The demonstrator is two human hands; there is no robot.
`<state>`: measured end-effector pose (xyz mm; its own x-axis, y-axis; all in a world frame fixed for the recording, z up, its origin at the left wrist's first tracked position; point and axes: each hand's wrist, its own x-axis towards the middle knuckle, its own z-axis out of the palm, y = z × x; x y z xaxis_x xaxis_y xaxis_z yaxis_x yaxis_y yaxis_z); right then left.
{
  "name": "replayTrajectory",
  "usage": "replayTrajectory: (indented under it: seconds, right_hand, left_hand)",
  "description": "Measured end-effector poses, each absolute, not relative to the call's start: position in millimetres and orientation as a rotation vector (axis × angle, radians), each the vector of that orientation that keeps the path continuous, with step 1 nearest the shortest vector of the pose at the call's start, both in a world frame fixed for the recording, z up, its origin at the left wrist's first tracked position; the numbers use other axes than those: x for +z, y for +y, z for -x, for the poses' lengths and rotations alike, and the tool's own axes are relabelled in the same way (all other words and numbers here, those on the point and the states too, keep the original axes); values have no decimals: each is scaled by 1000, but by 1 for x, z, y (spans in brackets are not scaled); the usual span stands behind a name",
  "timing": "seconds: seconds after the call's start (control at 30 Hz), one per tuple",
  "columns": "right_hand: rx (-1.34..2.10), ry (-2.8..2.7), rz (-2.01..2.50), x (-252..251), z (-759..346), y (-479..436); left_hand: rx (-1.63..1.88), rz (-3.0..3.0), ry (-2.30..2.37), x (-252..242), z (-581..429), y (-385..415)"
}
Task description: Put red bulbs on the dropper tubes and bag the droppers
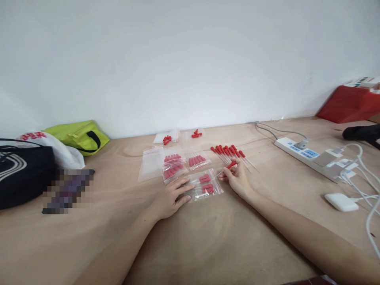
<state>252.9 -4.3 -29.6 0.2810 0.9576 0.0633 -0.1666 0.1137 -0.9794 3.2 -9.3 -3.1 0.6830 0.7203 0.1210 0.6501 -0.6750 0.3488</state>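
My right hand (237, 180) is closed on a dropper (231, 165) with a red rubber bulb; its thin clear tube points left toward a clear zip bag (218, 189). Red-bulbed droppers lie inside that bag, in two groups. On the bag's left end rests my left hand (172, 198), fingers spread apart over the plastic. Just beyond my right hand, a loose pile of droppers (227, 150) lies with the bulbs pointing away from me. Filled zip bags (173, 162) overlap behind the left hand, and another filled bag (197, 159) lies to their right.
Flat zip bags (150, 164) lie at the left, and loose red bulbs (167, 139) rest on bags near the wall. A power strip (308, 156) with cables and a white charger (341, 202) sits at right. A black bag (26, 178) and a green bag (77, 136) stand at left.
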Motion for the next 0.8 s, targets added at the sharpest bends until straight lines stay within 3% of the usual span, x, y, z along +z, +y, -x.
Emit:
replayTrajectory:
  seconds: [0.37,0.8]
  right_hand:
    - [1145,-750,1105,-25,-244,-13]
    - [1196,-1289,1242,-40,-242,-6]
  left_hand:
    - [341,-2627,1120,-2,-4,-9]
    - [341,-2637,1110,-2,-4,-9]
